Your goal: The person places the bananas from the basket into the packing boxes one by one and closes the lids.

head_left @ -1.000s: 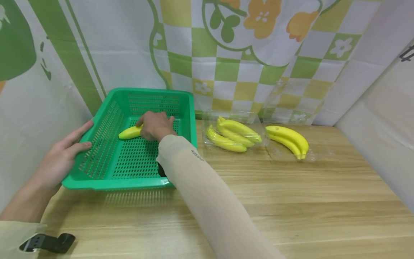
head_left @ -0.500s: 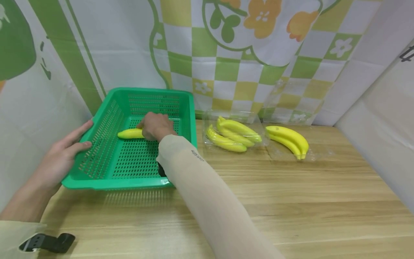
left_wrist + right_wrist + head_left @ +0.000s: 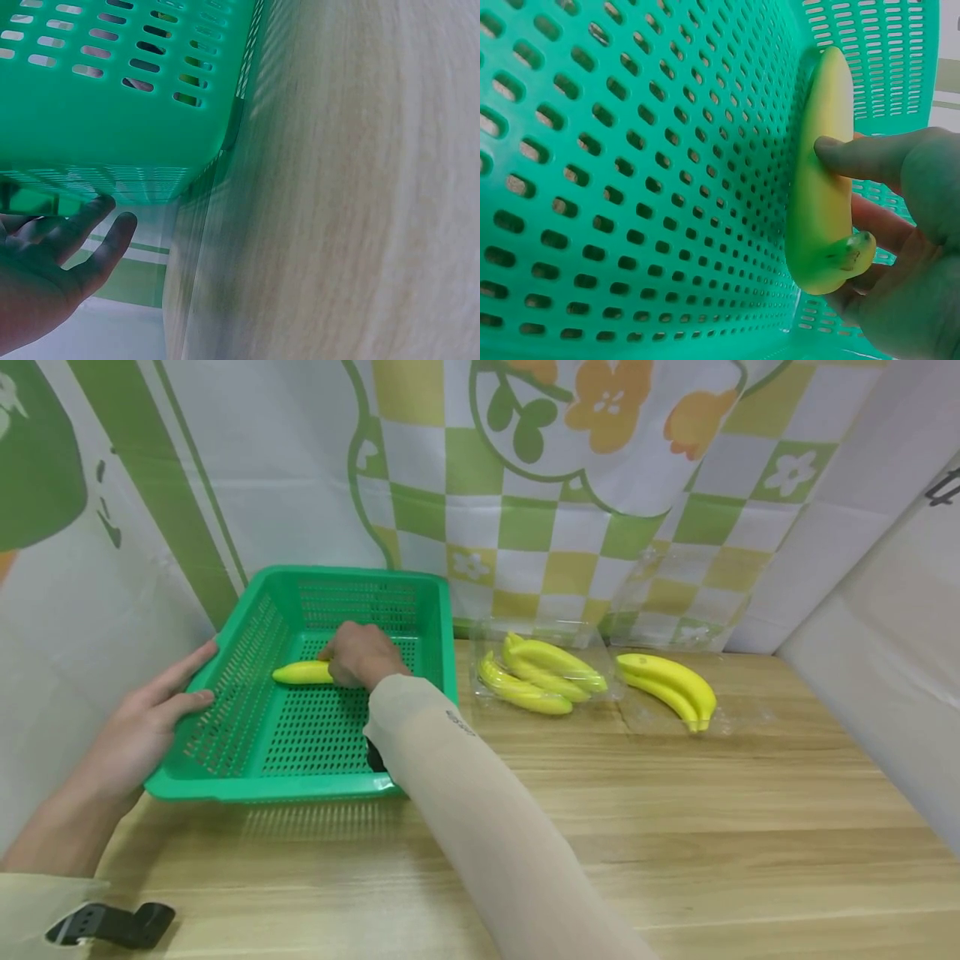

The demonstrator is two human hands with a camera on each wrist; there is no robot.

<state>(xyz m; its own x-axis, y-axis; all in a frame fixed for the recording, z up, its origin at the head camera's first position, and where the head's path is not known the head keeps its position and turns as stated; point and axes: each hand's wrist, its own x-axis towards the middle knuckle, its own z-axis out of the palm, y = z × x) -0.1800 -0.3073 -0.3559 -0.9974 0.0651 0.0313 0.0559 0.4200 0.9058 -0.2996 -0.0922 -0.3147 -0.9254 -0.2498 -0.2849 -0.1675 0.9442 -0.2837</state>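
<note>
The green plastic basket (image 3: 322,787) stands at the left on the wooden table. At its left rim my left hand (image 3: 142,727) holds it, thumb on the rim; in the left wrist view several fingers (image 3: 101,259) of that hand extend along the outer wall. Inside the basket, my right hand (image 3: 363,656) pinches a yellow banana (image 3: 302,673) that lies across the slotted floor. From the right wrist, the thumb presses on one side of the banana (image 3: 829,195), the other fingers are behind it, and its stem end points to the palm.
Right of the basket, a clear plastic box (image 3: 543,627) holds several bananas (image 3: 551,664). Further right, a pair of joined bananas (image 3: 667,681) lies on clear packaging. A patterned cloth (image 3: 517,518) hangs behind, and white walls close both sides. A black strap (image 3: 112,925) is near my left sleeve.
The banana in the basket has turned from a slant to nearly level, its free end a little further left. My right hand has shifted only slightly with it; the left hand is still.
</note>
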